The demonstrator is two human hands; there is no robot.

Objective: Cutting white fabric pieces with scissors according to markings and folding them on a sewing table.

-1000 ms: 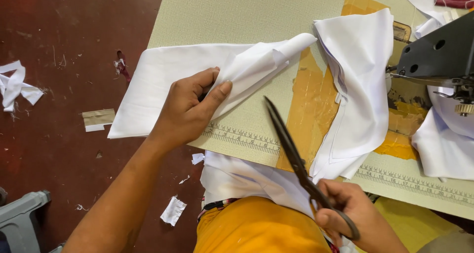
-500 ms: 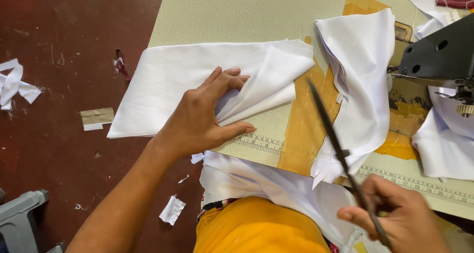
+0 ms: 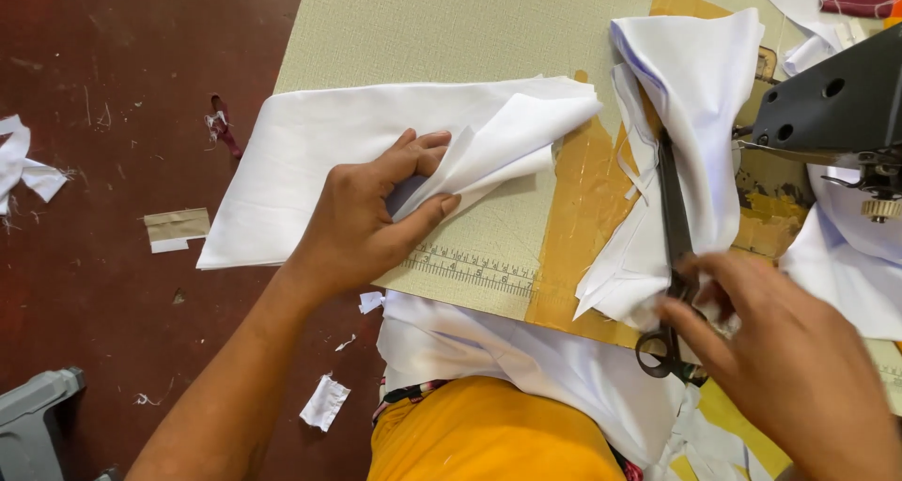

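My left hand (image 3: pixel 362 223) lies on a long folded white cloth (image 3: pixel 301 152) at the table's left edge. It pinches the cloth's upper fold between thumb and fingers. My right hand (image 3: pixel 789 359) is at the lower right, with its fingers on the handles of black scissors (image 3: pixel 669 209). The scissors lie blades away from me on a second heap of white cloth (image 3: pixel 700 96). More white cloth (image 3: pixel 526 359) hangs off the table's near edge over my lap.
The beige table (image 3: pixel 451 30) has a printed ruler strip (image 3: pixel 474 270) and brown tape patches (image 3: pixel 583 209). A black sewing machine head (image 3: pixel 832 100) stands at the right with white cloth beneath it. Cloth scraps (image 3: pixel 324 401) litter the dark red floor.
My right hand has carried the scissors from the near table edge up and laid them on the right cloth heap. My left hand has spread the folded cloth flatter and kept hold of its fold.
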